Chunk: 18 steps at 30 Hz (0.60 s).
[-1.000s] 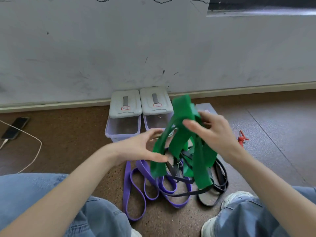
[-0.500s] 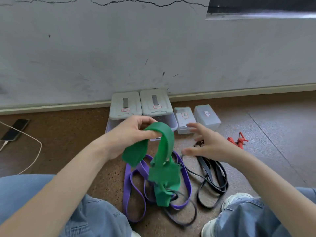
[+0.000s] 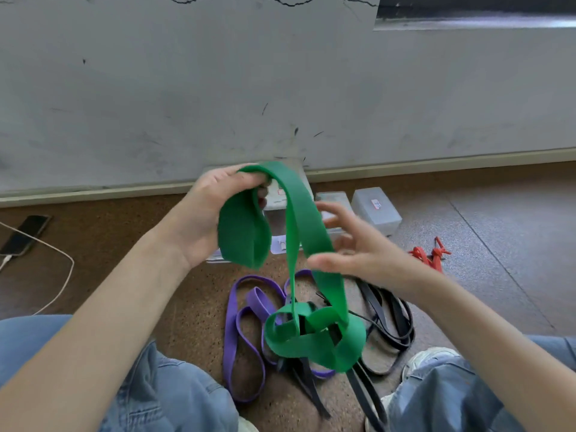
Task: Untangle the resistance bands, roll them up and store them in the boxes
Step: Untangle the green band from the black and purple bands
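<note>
A grey, scuffed wall (image 3: 156,98) fills the far side of the room, a dark crack running along its top, with a pale baseboard (image 3: 436,165) where it meets the floor. The floor (image 3: 103,232) is speckled brown cork-like material under the person and turns to smoother grey-brown flooring (image 3: 514,219) off to the right of the hands. The person sits on it in blue jeans (image 3: 140,385), a white shoe (image 3: 427,358) showing below the right hand.

The left hand (image 3: 212,210) is raised, fingers curled round the top fold of a wide green resistance band (image 3: 299,226). From that grip the band drops in a long strip to a knotted green coil just above the floor. The right hand (image 3: 358,251) is spread with fingers apart, its thumb against the hanging strip.

Under the coil lie a purple band (image 3: 240,338) and black bands (image 3: 392,322), tangled through it. Beyond the grip, against the baseboard, sit translucent storage boxes (image 3: 375,210), partly hidden by the hands. Right of the right hand is a small red band (image 3: 428,254). Far left of the left hand, a phone (image 3: 26,233) lies with a white cable (image 3: 59,275) plugged in.
</note>
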Motion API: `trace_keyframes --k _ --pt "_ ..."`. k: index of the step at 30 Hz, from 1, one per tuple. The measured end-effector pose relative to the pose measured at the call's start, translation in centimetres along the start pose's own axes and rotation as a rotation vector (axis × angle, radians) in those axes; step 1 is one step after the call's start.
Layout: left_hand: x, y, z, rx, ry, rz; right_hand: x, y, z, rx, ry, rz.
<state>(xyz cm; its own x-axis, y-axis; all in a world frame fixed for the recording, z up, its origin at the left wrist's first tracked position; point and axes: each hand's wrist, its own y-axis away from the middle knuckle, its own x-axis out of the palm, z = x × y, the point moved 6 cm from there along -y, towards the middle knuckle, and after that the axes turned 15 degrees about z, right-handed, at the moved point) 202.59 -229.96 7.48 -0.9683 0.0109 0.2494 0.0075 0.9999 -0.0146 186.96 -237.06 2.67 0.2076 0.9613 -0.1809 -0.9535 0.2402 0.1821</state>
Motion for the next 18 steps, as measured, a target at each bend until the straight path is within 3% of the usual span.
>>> trace_keyframes --k 2,4,6,9,11,14,16,18 --pt "2.2 0.2 -0.1 -0.002 -0.007 0.211 1.9 -0.6 -1.0 0.051 0.093 0.068" --pt "3.2 0.0 0.1 -0.011 0.003 0.266 2.8 -0.9 -1.2 0.014 0.141 0.031" --pt "1.4 -0.7 0.9 -0.035 -0.054 0.059 1.6 -0.4 -0.6 -0.028 0.075 -0.118" --pt "-2.1 -0.8 3.7 -0.24 -0.405 -0.274 -1.3 0.7 0.8 -0.12 -0.216 -0.337" --pt "-1.2 0.0 8.1 -0.447 -0.263 -0.159 -2.1 0.9 1.6 -0.183 -0.343 -0.382" --pt "3.5 1.3 13.4 -0.543 -0.207 0.263 -2.3 0.8 2.3 -0.208 -0.483 -0.367" --pt "4.8 1.1 14.2 -0.442 -0.15 0.267 -2.1 0.7 2.6 -0.228 -0.571 -0.309" --pt "4.1 0.3 13.0 -0.342 -0.122 0.084 -2.1 0.8 2.5 -0.254 -0.588 -0.27"
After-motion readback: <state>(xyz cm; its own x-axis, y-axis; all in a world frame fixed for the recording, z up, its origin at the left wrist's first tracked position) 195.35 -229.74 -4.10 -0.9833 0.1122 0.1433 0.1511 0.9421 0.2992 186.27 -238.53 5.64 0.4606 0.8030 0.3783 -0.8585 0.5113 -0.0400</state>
